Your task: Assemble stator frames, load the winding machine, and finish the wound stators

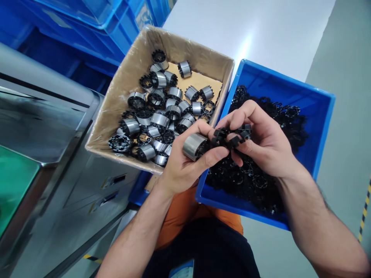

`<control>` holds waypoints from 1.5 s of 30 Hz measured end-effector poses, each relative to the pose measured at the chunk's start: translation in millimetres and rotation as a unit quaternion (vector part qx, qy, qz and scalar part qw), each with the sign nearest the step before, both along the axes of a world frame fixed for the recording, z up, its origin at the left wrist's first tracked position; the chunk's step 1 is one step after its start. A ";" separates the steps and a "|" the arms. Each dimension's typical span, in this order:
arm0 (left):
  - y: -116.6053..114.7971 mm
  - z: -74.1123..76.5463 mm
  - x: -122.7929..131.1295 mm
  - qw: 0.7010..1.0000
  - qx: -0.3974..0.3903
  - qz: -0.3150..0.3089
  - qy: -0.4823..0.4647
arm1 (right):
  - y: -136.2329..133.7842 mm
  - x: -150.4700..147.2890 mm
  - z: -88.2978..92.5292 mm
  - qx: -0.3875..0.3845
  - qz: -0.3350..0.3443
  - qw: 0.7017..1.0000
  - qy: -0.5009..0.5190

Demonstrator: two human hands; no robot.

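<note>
My left hand (185, 158) is closed around a silver cylindrical stator core (194, 146), which lies tilted in the palm with its dark inner end facing right. Between the two hands are black toothed plastic rings (220, 137); the left thumb and fingertips reach to one of them. My right hand (261, 135) pinches a black toothed plastic ring (244, 132) with thumb and fingers. The fingers partly cover these black parts, so their exact number and any join between them cannot be made out. Both hands are above the near inner corner between two containers.
At left, a plastic-lined cardboard box (116, 112) contains many silver cores with black toothed ends (159, 120). A blue bin (321, 127) at right contains a heap of black plastic rings (261, 193). Blue crates (87, 34) stand behind, beside a metal machine (37, 96) and a white tabletop (214, 27).
</note>
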State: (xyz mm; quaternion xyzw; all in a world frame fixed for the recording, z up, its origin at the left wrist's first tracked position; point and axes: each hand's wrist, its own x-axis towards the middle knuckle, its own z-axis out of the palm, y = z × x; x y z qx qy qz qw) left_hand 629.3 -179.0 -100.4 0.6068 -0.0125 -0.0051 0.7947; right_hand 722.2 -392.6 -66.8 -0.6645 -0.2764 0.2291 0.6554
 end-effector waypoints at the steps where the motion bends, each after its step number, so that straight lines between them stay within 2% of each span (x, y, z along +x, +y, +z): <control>1: 0.5 -0.1 0.1 1.000 -0.005 -0.001 -0.004 | 0.7 -0.7 0.0 0.001 0.001 1.000 -0.020; 4: 0.8 0.4 1.2 1.000 0.000 -0.005 -0.025 | 3.7 -3.8 0.4 -0.017 -0.003 0.991 -0.129; 6: -0.5 0.5 1.0 1.000 -0.013 -0.003 -0.025 | 6.3 -6.0 0.7 -0.024 -0.010 0.987 -0.159; 11: -7.0 0.2 -2.5 0.994 -0.088 0.038 0.060 | 15.0 -13.7 -3.6 -0.017 -0.042 0.999 -0.024; 16: -9.6 -1.0 -2.1 0.996 -0.061 0.032 0.052 | 22.0 -22.1 -8.7 -0.034 -0.078 0.996 -0.040; 26: -10.8 1.1 -2.7 0.998 -0.037 0.024 0.042 | 29.1 -30.1 -6.8 -0.024 -0.119 0.992 0.019; 28: -9.9 0.5 -3.0 0.998 -0.035 0.027 0.046 | 28.7 -32.0 -7.6 -0.026 -0.131 0.991 0.000; 32: -7.1 -2.0 -4.8 0.999 -0.027 0.017 0.032 | 29.0 -37.1 -6.2 -0.035 -0.158 0.981 -0.109; 34: -6.3 -2.4 -5.6 0.999 -0.023 0.014 0.026 | 29.7 -38.5 -5.3 -0.029 -0.157 0.983 -0.087; 37: -5.5 -0.8 -4.7 0.999 -0.029 -0.005 0.029 | 27.8 -37.0 -3.8 0.000 -0.141 0.990 0.001; 39: -4.8 0.6 -2.1 0.999 -0.044 -0.016 0.028 | 22.9 -33.5 -1.5 -0.007 -0.129 0.992 0.011; 42: -3.7 1.0 3.6 0.997 -0.068 0.042 0.019 | 14.0 -27.1 3.6 -0.016 -0.111 0.994 0.012; 45: -4.3 0.3 8.5 0.989 -0.073 0.129 0.017 | 11.0 -23.5 8.6 0.035 -0.092 0.995 0.026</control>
